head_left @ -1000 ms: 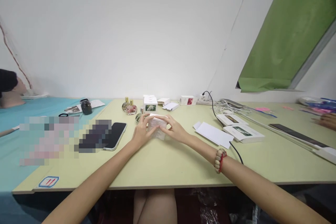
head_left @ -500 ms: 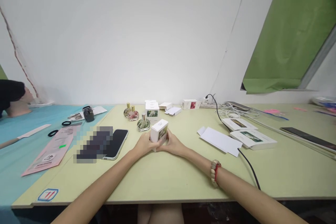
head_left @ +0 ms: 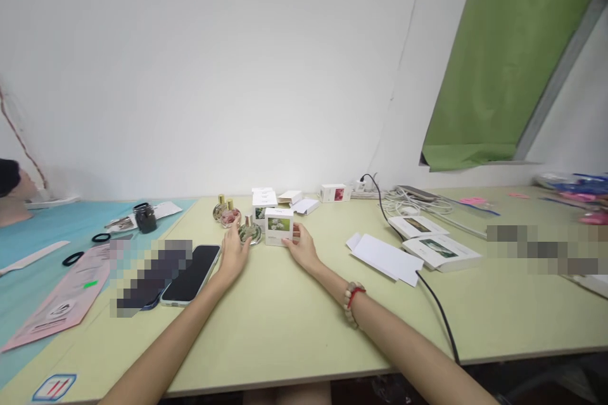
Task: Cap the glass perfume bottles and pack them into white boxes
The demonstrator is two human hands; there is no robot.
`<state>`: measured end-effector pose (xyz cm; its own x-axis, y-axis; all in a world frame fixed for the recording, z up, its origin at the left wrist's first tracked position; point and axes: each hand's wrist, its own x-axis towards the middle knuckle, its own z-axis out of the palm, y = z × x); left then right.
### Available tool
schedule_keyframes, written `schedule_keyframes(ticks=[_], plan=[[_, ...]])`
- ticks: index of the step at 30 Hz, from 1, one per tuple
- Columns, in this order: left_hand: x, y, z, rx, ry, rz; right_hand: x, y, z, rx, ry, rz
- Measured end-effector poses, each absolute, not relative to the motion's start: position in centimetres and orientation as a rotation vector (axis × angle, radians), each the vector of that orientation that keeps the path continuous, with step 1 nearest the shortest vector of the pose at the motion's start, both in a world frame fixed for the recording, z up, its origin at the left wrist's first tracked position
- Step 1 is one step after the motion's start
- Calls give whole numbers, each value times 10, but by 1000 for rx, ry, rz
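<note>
My right hand [head_left: 303, 248] grips a small white box [head_left: 279, 231] at its right side, thumb on the front and fingers behind. The box stands upright with a white-flower picture facing me. My left hand [head_left: 232, 252] is at the left side of a green glass perfume bottle [head_left: 250, 233] with a metallic cap, its fingers stretched and its thumb in front of the glass. Whether it touches the bottle is hard to tell. Behind are a pink perfume bottle [head_left: 230, 215] and another gold-capped bottle [head_left: 218, 210]. Several white boxes [head_left: 263, 197] stand behind the held one.
Left lie a phone [head_left: 192, 275], a pink packet [head_left: 66, 304] and a dark jar [head_left: 145, 218]. Right are an unfolded white carton [head_left: 384, 256], flat flower-picture boxes [head_left: 441, 253] and a black cable [head_left: 441, 310]. A red-flower box [head_left: 335, 193] stands by the wall.
The white box has moved forward from between both hands to an upright stand by the green bottle. My left hand has let go of it and moved left to the bottle.
</note>
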<state>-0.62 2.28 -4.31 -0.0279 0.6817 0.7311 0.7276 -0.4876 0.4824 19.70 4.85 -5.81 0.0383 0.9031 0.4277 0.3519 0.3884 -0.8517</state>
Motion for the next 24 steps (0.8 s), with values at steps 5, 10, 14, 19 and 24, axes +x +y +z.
schedule_keyframes(ticks=[5, 10, 14, 19, 24], plan=[[-13, 32, -48, -2251, -1700, -1587, 194, 58, -58, -1162, -1506, 645], [-8, 18, -39, -2399, -1758, -1563, 192, 66, -57, -1131, -1512, 655], [4, 11, -41, -2575, -1685, -1573, 190, 68, -55, -1148, -1592, 573], [14, 8, -48, -2575, -1613, -1501, 192, 68, -50, -1188, -1770, 412], [14, 4, -47, -2487, -1571, -1341, 192, 65, -46, -1217, -1766, 445]])
